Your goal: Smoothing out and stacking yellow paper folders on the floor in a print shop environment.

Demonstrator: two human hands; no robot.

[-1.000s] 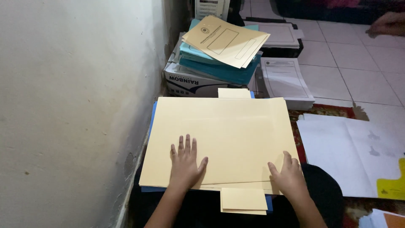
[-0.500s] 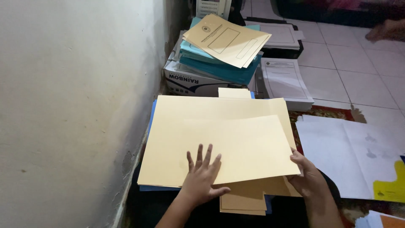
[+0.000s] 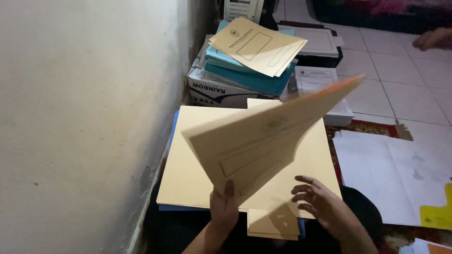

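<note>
Soft, even indoor light; the wall (image 3: 84, 117) at left is pale and flatly lit, while the bottom edge and top right of the frame sink into dark. The raised manila folder (image 3: 263, 141) is motion-blurred along its upper right edge and casts a shadow on the sheets below. No glare.

The lifted folder (image 3: 263, 141) is motion-blurred — its far corner smears to a streak, and its printed frame is too soft to make out. It hides part of the stack (image 3: 188, 174) under it and the left hand (image 3: 223, 209) beyond the thumb. Both forearms are cut off by the bottom edge. At the top right edge, another person's hand (image 3: 433, 38) is cropped and blurred.
</note>
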